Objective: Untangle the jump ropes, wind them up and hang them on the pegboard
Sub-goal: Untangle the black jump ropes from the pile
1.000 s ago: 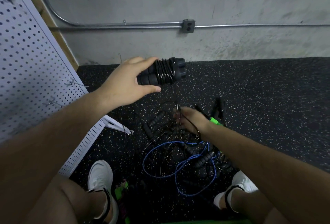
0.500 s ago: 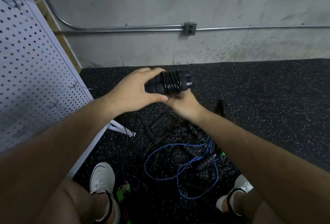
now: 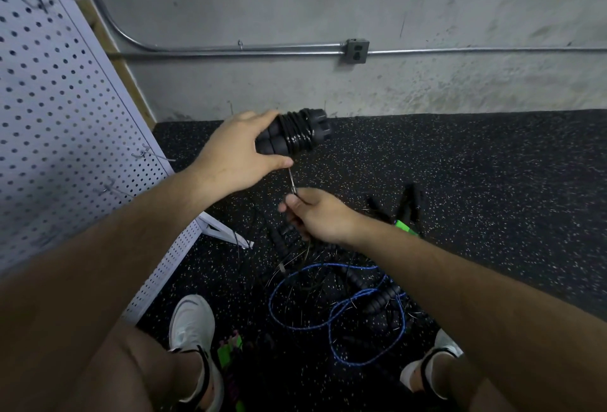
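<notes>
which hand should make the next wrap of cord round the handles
Probably the right. The right hand pinches the loose cord just below the wound handles, while the left hand is busy gripping them steady.

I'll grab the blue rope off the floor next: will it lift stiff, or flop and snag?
Probably floppy: the blue rope lies in loose curving loops on the floor. Likely to snag, since a black handle and thin cords lie across it. It looks thin, so probably light.

pegboard (image 3: 65, 116): cut by the left edge
wound rope (image 3: 297, 132): handle ends hidden — inside left hand (image 3: 230, 157)
floor tangle (image 3: 381, 300): strands too thin to follow
</notes>
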